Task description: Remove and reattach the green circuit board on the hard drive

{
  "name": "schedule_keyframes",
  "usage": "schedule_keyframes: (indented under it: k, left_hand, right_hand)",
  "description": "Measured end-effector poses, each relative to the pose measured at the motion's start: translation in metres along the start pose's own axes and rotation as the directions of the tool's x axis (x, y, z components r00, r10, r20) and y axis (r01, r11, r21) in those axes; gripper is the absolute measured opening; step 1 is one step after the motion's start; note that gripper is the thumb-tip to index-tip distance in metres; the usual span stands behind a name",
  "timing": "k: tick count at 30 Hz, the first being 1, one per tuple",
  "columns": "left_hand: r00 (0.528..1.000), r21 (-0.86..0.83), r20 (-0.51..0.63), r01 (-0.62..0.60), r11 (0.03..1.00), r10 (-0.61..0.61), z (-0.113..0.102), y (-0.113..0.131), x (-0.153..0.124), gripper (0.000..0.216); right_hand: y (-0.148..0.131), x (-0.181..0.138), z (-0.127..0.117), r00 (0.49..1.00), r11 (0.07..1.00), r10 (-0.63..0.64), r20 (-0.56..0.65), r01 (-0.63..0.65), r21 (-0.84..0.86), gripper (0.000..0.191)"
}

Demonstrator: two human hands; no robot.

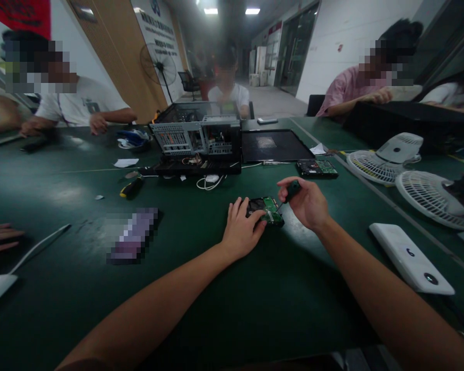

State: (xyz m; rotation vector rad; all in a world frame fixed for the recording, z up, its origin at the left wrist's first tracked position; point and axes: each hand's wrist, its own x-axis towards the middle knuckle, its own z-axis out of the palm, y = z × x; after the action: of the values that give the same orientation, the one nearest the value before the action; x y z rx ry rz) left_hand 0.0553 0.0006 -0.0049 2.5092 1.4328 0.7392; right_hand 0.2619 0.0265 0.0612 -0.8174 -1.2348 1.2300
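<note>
An open computer case [198,138] sits behind; the left hand [243,230] presses flat on the hard drive [266,210], the right hand [306,202] grips a screwdriver [293,190] closed tight.

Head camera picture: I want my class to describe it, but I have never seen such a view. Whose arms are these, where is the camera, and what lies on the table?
The camera sits on a person's head and looks forward and down, so the two bare arms are the wearer's own. The left hand presses on a small black hard drive with a green circuit board. The right hand grips a black-handled screwdriver, its tip at the drive. They work on a dark green table. Further back stands an opened grey computer case, with a second drive to its right. On the right lie two white fans and a flat white box. Other people sit around the table.
</note>
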Motion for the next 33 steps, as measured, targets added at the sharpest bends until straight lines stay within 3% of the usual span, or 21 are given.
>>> schedule_keyframes:
  k: [10,15,24,33]
  left_hand:
    - [0.999,0.000,0.036,0.018,1.000,-0.018,-0.0004,0.0007,0.0007,0.033]
    - [0.999,-0.004,0.033,0.008,1.000,-0.008,0.0006,-0.0006,0.0002,0.033]
    - [0.999,-0.010,0.034,0.005,1.000,-0.005,0.0014,-0.0013,0.0001,0.034]
    - [0.999,-0.001,0.031,0.011,1.000,-0.011,0.0012,-0.0002,0.0000,0.034]
  right_hand:
    - [0.0016,-0.0014,0.0006,0.997,0.991,0.027,0.072,-0.036,0.127,0.015]
    - [-0.0018,-0.0017,0.0012,0.995,0.995,0.021,0.095,-0.029,0.092,0.028]
    - [-0.0018,-0.0005,0.0022,0.993,0.977,0.044,0.107,-0.065,0.201,0.038]
    - [-0.0006,0.0006,0.0016,0.993,0.967,0.048,0.109,-0.073,0.243,0.038]
